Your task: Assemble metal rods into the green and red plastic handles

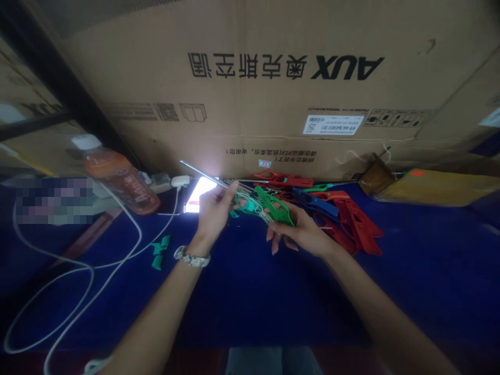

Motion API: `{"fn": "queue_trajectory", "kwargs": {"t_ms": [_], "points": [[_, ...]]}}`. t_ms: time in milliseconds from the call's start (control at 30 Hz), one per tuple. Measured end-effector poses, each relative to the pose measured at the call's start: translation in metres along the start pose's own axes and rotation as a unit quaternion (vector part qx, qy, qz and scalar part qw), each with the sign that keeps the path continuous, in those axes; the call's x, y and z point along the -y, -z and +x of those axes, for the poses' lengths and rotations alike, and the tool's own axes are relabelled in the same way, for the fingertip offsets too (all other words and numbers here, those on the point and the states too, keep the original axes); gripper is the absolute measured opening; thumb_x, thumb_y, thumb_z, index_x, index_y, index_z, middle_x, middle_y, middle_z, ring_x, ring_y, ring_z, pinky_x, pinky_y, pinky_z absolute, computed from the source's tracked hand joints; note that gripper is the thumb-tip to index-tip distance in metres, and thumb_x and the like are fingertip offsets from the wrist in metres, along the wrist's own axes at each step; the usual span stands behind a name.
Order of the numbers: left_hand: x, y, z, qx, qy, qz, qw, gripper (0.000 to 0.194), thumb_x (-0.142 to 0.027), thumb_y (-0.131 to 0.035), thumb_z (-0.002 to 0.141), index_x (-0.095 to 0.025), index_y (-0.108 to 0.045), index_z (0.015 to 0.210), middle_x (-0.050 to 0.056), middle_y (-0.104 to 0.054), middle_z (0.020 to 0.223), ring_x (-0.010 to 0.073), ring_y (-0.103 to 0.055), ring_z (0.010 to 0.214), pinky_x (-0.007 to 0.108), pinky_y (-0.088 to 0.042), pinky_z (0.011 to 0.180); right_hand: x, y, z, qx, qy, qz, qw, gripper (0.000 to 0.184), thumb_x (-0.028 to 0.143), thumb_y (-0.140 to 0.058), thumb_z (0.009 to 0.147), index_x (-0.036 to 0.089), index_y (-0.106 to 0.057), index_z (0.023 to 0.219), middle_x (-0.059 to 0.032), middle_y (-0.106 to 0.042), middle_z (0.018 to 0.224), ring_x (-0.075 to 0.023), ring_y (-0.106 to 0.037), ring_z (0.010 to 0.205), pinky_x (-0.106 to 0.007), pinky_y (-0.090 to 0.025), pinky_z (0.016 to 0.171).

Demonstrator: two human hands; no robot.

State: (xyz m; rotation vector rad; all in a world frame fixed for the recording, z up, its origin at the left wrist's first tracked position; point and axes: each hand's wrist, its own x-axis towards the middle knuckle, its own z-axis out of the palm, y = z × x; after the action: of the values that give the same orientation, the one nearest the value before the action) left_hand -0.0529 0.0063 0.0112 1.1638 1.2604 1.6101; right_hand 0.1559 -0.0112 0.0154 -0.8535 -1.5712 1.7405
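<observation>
My left hand (213,211), with a wristwatch (191,257) on its wrist, pinches a thin metal rod (203,175) that slants up to the left. My right hand (299,232) grips a green plastic handle shell (273,208) with thin wires showing inside it. Both hands meet over the blue table cover (250,302), and the rod's near end runs into the green piece. A small green plastic part (160,251) lies on the cover left of my left wrist.
A pile of red, blue and green plastic handle pieces (344,219) lies behind my right hand. A lit phone (197,195) on a white cable (78,271), an orange drink bottle (119,179) and a large AUX cardboard box (273,83) stand at the back.
</observation>
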Motion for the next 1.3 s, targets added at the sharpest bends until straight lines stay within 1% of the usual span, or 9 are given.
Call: {"fn": "queue_trajectory", "kwargs": {"t_ms": [233,467,667,767,833,1000,1067,1200,1300], "points": [[-0.004,-0.004,-0.003,0.010,0.006,0.004,1.000,0.038,-0.050,-0.076,0.077,-0.014,-0.073,0.088,0.007,-0.076,0.081,0.0155,-0.074,0.063,0.023,-0.062,0.060,0.003,-0.002,0.003,0.009,-0.011,0.016,1.000,0.045,0.031,-0.068,0.083,0.027,-0.035,0.113,-0.0017,-0.075,0.091,-0.0117,-0.063,0.040,-0.015,-0.022,0.030],[-0.006,-0.003,-0.004,0.013,0.000,0.011,1.000,0.037,-0.049,-0.075,0.079,-0.013,-0.073,0.089,0.005,-0.074,0.075,0.0150,-0.073,0.062,0.021,-0.061,0.059,0.007,-0.002,0.004,-0.029,0.016,0.012,0.999,0.031,0.031,-0.064,0.083,0.021,-0.045,0.105,0.0066,-0.063,0.059,-0.0058,-0.038,0.035,-0.019,-0.023,0.036],[-0.005,-0.003,-0.004,0.022,0.003,0.006,1.000,0.036,-0.049,-0.075,0.078,-0.014,-0.072,0.085,0.004,-0.073,0.071,0.0157,-0.073,0.062,0.022,-0.061,0.060,0.006,-0.004,0.001,-0.055,-0.021,0.068,0.996,0.037,0.033,-0.074,0.075,0.020,-0.054,0.104,0.0103,-0.047,0.052,-0.0059,-0.035,0.040,-0.019,-0.017,0.038],[-0.004,-0.003,-0.004,0.021,-0.004,0.015,1.000,0.035,-0.049,-0.074,0.080,-0.015,-0.073,0.085,0.004,-0.073,0.070,0.0149,-0.073,0.061,0.021,-0.060,0.059,0.008,-0.007,0.001,-0.058,-0.036,0.075,0.995,0.033,0.041,-0.075,0.078,0.019,-0.056,0.095,0.0135,-0.034,0.049,-0.0039,-0.028,0.037,-0.018,-0.015,0.037],[-0.004,-0.002,-0.003,0.018,-0.008,0.020,1.000,0.035,-0.050,-0.074,0.080,-0.015,-0.073,0.086,0.004,-0.073,0.071,0.0148,-0.073,0.061,0.021,-0.060,0.059,0.010,-0.007,0.000,-0.054,-0.040,0.062,0.996,0.034,0.049,-0.072,0.083,0.019,-0.056,0.088,0.0129,-0.034,0.047,-0.0045,-0.032,0.035,-0.019,-0.016,0.036],[-0.003,-0.002,-0.003,0.021,-0.010,0.025,0.999,0.036,-0.050,-0.074,0.079,-0.015,-0.073,0.085,0.004,-0.073,0.070,0.0152,-0.073,0.061,0.021,-0.060,0.059,0.016,-0.002,-0.003,-0.021,-0.063,0.010,0.998,0.041,0.054,-0.067,0.086,0.015,-0.062,0.097,-0.0017,-0.067,0.063,-0.0125,-0.061,0.045,-0.019,-0.020,0.034],[-0.004,-0.003,-0.004,0.021,-0.006,0.023,1.000,0.036,-0.050,-0.074,0.080,-0.015,-0.073,0.085,0.004,-0.073,0.071,0.0150,-0.073,0.061,0.021,-0.060,0.058,0.017,0.000,-0.004,-0.018,-0.074,0.014,0.997,0.041,0.051,-0.069,0.085,0.013,-0.065,0.099,-0.0028,-0.068,0.066,-0.0107,-0.060,0.046,-0.019,-0.019,0.035],[-0.005,-0.003,-0.005,0.017,-0.010,0.028,0.999,0.035,-0.050,-0.074,0.080,-0.015,-0.073,0.084,0.005,-0.074,0.072,0.0146,-0.073,0.061,0.021,-0.060,0.058,0.015,0.002,-0.005,-0.012,-0.101,0.072,0.992,0.036,0.046,-0.074,0.082,0.013,-0.069,0.096,0.0028,-0.057,0.062,-0.0062,-0.049,0.045,-0.019,-0.015,0.035],[-0.005,-0.003,-0.004,0.018,-0.008,0.026,0.999,0.037,-0.051,-0.074,0.079,-0.014,-0.073,0.085,0.005,-0.074,0.073,0.0148,-0.073,0.061,0.021,-0.060,0.058,0.013,0.003,-0.004,-0.005,-0.110,0.108,0.988,0.035,0.045,-0.076,0.080,0.014,-0.069,0.095,0.0031,-0.055,0.062,-0.0061,-0.048,0.046,-0.019,-0.013,0.035]]}}
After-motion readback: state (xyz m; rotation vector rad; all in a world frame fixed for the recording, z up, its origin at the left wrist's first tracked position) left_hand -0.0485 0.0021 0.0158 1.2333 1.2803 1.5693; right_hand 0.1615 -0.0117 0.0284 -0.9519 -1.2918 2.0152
